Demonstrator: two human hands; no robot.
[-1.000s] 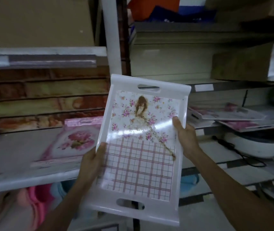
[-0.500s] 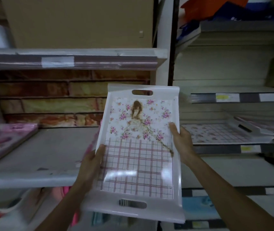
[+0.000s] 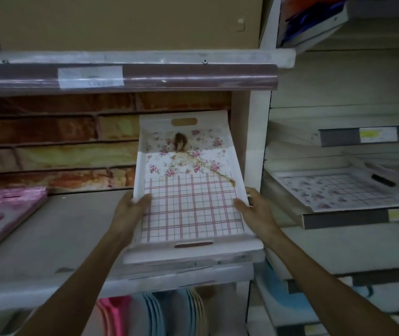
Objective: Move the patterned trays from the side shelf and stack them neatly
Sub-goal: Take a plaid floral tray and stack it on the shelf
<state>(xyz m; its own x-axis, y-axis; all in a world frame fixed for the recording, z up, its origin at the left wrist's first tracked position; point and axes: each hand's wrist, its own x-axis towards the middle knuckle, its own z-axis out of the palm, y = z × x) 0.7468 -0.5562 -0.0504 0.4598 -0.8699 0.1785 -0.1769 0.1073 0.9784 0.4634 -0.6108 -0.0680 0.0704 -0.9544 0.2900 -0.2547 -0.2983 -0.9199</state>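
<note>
Patterned tray [image 3: 188, 190] gripped by left hand [image 3: 130, 209] and right hand [image 3: 254, 209] at its side rims

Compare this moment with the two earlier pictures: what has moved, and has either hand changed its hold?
The floral-and-check tray has gone from tilted up towards the camera to nearly flat, low over the middle shelf, its far end reaching in under the shelf above. The left hand and right hand still grip its long sides. The matching tray remains on the side shelf at right; the pink tray remains at left.
</note>
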